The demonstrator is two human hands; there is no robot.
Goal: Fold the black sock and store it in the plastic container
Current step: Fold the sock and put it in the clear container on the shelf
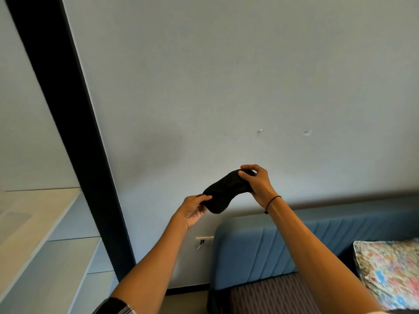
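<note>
A black sock (223, 193) is held up in the air in front of a pale wall, stretched slantwise between both hands. My left hand (193, 209) pinches its lower left end with thumb and fingers. My right hand (256, 183) grips its upper right end, and a thin black band circles that wrist. The sock looks doubled over and short. No plastic container is in view.
A blue padded headboard (283, 245) stands against the wall at lower right, with a floral pillow (390, 268) and a striped mattress (272, 293) in front of it. A dark vertical post (74, 123) and pale shelves (45, 223) are at left. A wall socket (204, 241) sits beside the headboard.
</note>
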